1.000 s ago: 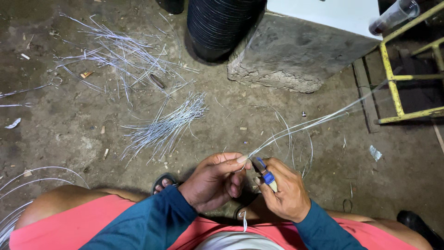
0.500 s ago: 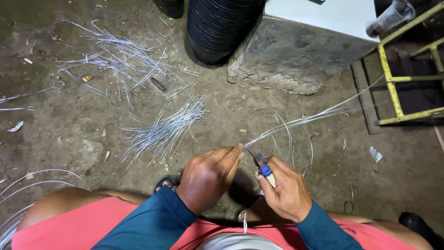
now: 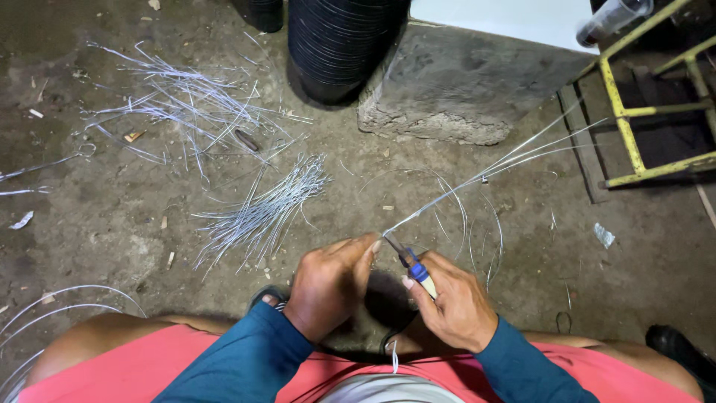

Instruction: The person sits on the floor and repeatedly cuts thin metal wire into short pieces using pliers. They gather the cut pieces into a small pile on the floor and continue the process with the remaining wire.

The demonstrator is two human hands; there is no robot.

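- On the left, scattered thin silvery cut wires [image 3: 186, 112] and a neater bundle [image 3: 261, 213] lie on the dirt floor.
- Our left hand [image 3: 328, 287] closes its fingertips on the long silvery wire strands [image 3: 485, 175].
- Our right hand [image 3: 455, 306] is wrapped around blue-handled pliers [image 3: 414, 269], whose nose meets the strands beside the left fingertips.
- The strands run up-right towards a yellow metal frame [image 3: 623, 112].

Dim scene, light coming from above near the camera and falling off toward the corners beyond the left hand [image 3: 328, 287] and right hand [image 3: 451, 306]. Wire strands [image 3: 477, 179] running up-right from the grip are catching glare, hands staying sharp, a dark shadow pooling just below them. Wide lens is bending straight edges at the frame borders.
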